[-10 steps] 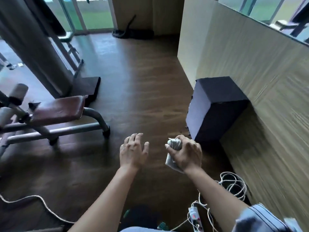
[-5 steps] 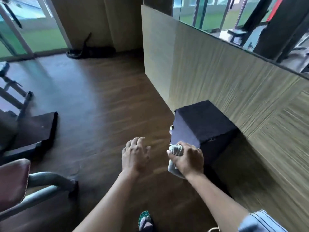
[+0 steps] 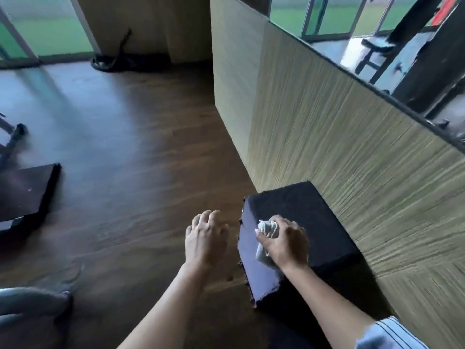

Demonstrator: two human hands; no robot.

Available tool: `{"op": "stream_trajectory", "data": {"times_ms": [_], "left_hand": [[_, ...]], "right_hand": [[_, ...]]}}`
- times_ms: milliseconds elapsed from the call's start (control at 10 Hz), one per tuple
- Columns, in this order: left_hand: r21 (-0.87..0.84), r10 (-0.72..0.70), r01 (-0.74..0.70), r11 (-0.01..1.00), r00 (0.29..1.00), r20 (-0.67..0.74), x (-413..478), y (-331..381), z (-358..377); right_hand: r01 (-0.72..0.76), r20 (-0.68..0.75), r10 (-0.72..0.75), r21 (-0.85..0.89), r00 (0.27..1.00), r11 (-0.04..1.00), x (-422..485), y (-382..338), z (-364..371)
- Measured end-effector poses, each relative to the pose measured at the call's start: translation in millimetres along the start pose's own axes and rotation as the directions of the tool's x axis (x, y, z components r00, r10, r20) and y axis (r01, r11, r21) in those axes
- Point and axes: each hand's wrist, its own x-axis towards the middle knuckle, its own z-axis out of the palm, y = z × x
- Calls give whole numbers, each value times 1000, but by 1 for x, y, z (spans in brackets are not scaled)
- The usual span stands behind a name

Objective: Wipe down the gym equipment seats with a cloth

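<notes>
My right hand (image 3: 285, 241) grips a bunched pale grey cloth (image 3: 268, 231), which hangs down past my palm. The hand is over the near left part of a black padded box (image 3: 307, 207) that stands on the floor against the wall; I cannot tell whether the cloth touches it. My left hand (image 3: 205, 236) hovers just left of the box above the wooden floor, fingers loosely spread and holding nothing.
A wood-grain wall panel (image 3: 352, 152) runs along the right with a mirror (image 3: 377, 34) above it. A dark flat platform (image 3: 25, 192) lies at the left, a grey bench leg (image 3: 32, 302) at lower left, and a black coiled rope (image 3: 113, 61) by the far wall.
The view has swung right and closer to the black box. The red bench seat has left the view. My right hand with the cloth now sits over the box.
</notes>
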Motion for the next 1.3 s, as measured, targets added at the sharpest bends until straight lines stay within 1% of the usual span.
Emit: {"op": "stream_trajectory", "data": {"times_ms": [100, 200, 300, 400, 500, 700, 800, 900, 1100, 1200, 1300], "left_hand": [[-54, -87, 84, 995, 995, -46, 36, 39, 31], [-84, -154, 148, 985, 986, -63, 63, 79, 59], [-112, -202, 193, 975, 977, -69, 87, 108, 87], [-90, -230, 226, 970, 973, -30, 104, 123, 121], [-66, -241, 239, 969, 970, -20, 115, 129, 151], [-10, -218, 218, 976, 975, -27, 130, 128, 201], [10, -227, 227, 974, 974, -25, 132, 125, 218], [13, -238, 238, 971, 971, 22, 130, 124, 225], [3, -252, 253, 968, 963, 93, 128, 130, 215], [-24, -251, 254, 967, 965, 80, 131, 130, 203], [-50, -303, 308, 950, 948, 95, 121, 129, 187]], "right_hand": [[56, 70, -57, 16, 996, 998, 51, 49, 12], [107, 125, -108, 11, 986, 994, 91, 92, 20], [154, 143, -155, 17, 977, 988, 126, 126, 35], [189, 173, -194, 42, 966, 981, 149, 155, 60], [203, 205, -206, 37, 957, 978, 161, 177, 88], [242, 253, -233, -3, 939, 970, 162, 207, 140], [269, 323, -248, -22, 913, 963, 158, 215, 154], [255, 378, -233, -9, 896, 967, 155, 218, 155], [252, 465, -211, -26, 860, 967, 157, 216, 145], [229, 457, -204, 0, 866, 973, 161, 214, 135], [160, 343, -173, 67, 923, 985, 152, 219, 107]]}}
